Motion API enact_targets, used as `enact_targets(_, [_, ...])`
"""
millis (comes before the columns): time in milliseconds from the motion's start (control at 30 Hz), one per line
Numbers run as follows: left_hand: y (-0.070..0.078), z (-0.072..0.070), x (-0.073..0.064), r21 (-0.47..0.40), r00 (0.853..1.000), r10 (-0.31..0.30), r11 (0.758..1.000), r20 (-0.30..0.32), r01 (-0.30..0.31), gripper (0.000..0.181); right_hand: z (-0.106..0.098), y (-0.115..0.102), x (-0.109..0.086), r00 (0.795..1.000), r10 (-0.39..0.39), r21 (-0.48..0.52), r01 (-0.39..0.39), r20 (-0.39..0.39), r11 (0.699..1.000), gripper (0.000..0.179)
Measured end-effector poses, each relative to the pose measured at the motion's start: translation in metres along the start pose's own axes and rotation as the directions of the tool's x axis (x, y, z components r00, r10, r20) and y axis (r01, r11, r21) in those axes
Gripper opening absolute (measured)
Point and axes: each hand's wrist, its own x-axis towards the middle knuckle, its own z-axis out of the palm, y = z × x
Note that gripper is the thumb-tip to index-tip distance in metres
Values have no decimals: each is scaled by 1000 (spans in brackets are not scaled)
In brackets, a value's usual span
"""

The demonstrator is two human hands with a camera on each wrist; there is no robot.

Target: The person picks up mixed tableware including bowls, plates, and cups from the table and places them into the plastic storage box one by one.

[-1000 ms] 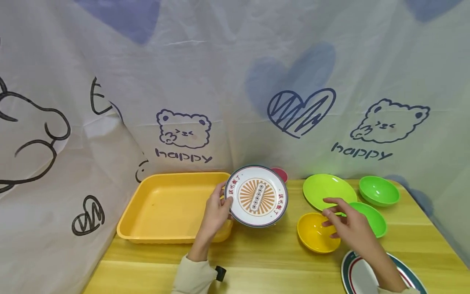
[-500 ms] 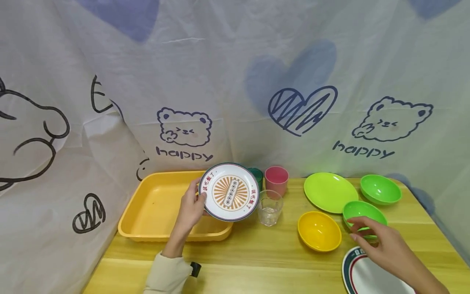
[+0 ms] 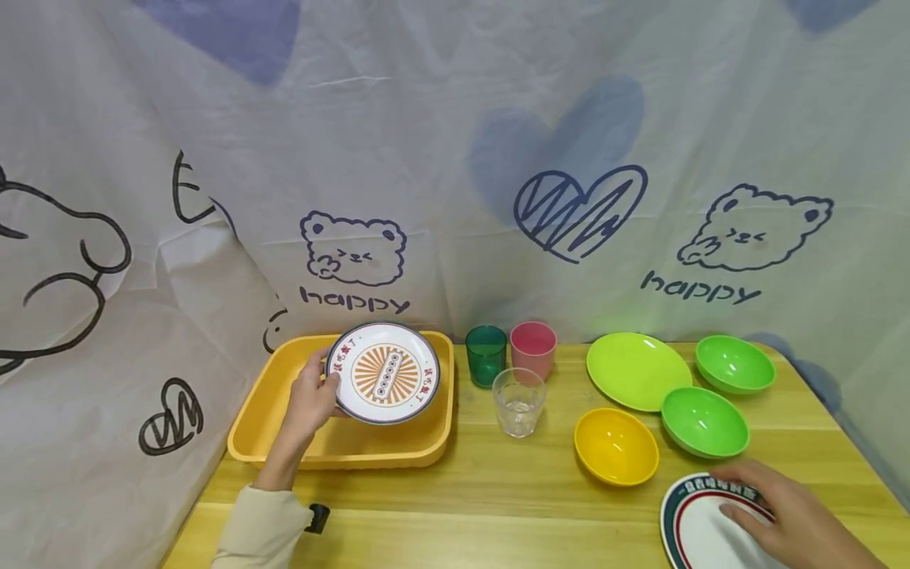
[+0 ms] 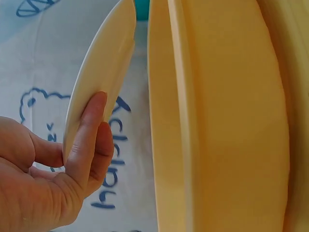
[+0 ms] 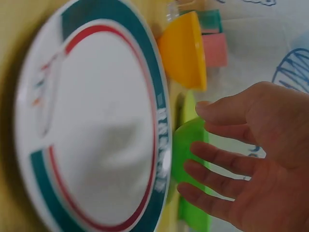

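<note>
My left hand (image 3: pixel 310 403) pinches the left rim of a white plate (image 3: pixel 387 373) with an orange sunburst print, thumb on top and fingers underneath. It is held tilted above the yellow tray (image 3: pixel 245 427); the left wrist view shows the plate (image 4: pixel 99 63) edge-on beside the tray's wall (image 4: pixel 231 121). Over a white plate with a green and red rim (image 3: pixel 700 525) hovers my right hand (image 3: pixel 796 514), its fingers relaxed and holding nothing. In the right wrist view a gap shows between that hand (image 5: pixel 260 150) and the plate (image 5: pixel 106 121).
A green cup (image 3: pixel 486 356), a pink cup (image 3: pixel 533 348) and a clear cup (image 3: pixel 520 407) stand right of the tray. Farther right are a yellow bowl (image 3: pixel 616 446), a lime plate (image 3: pixel 636 371) and two green bowls (image 3: pixel 705 423). A printed cloth (image 3: pixel 455 158) hangs behind the table.
My left hand has carried the sunburst plate leftward from in front of the cups to over the tray. My right hand has moved from beside the yellow bowl down to the green-rimmed plate.
</note>
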Motion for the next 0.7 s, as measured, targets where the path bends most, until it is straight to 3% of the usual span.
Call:
enact_targets(167, [-12,-15,6,39,999,-33,999,8,33,52,1,12,-2,999,29,-61,-28,30,998,47])
enact_targets(433, [-26,-32,16,62,994,-97,994,42,95,53,7,40,-4,986,84,-127,-65,145,990,70])
enact_targets(700, [-31,-44,32,99,990,-130,987,54,124,54,17,58,-6,997,20,-177,-6,76,984,75])
